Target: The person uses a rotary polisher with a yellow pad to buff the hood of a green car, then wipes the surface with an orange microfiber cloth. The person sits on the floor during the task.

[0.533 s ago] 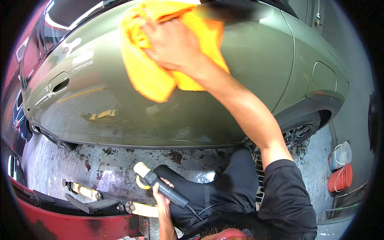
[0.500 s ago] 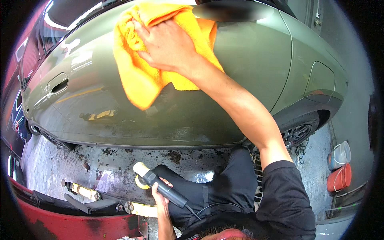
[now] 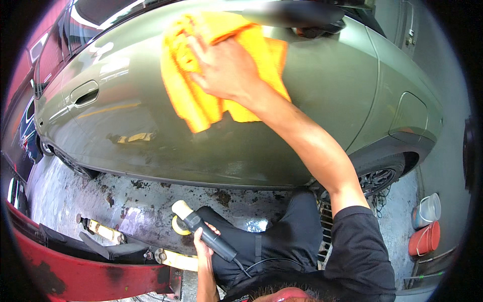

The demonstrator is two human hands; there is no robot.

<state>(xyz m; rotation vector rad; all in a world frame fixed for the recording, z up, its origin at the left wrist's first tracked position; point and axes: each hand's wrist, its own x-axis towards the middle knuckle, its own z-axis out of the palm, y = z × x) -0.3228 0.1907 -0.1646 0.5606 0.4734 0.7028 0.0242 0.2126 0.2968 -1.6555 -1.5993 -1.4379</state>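
My right hand (image 3: 226, 68) is pressed on a bunched orange microfiber towel (image 3: 193, 103), holding it against the upper part of a green car's door (image 3: 151, 121). The towel's loose folds hang below the hand, and its fingertips are partly sunk in the cloth. Low down, by my thigh, my left hand (image 3: 205, 241) is wrapped round the dark body of a corded polisher (image 3: 214, 239). The polisher has a pale head end and a yellow round pad (image 3: 179, 225), which points away from me. Its cord runs back across my lap.
Left of the towel is the door handle (image 3: 84, 94); a dark mirror (image 3: 307, 15) juts out above right. A red lift beam (image 3: 110, 279) with yellow arms lies at lower left. A red bucket (image 3: 424, 239) and a clear bucket (image 3: 425, 211) stand by the right wall.
My right hand and the towel have slid a little to the right over the door, and the towel's hanging corner has drawn in. The view has shifted slightly; my left hand keeps the polisher.
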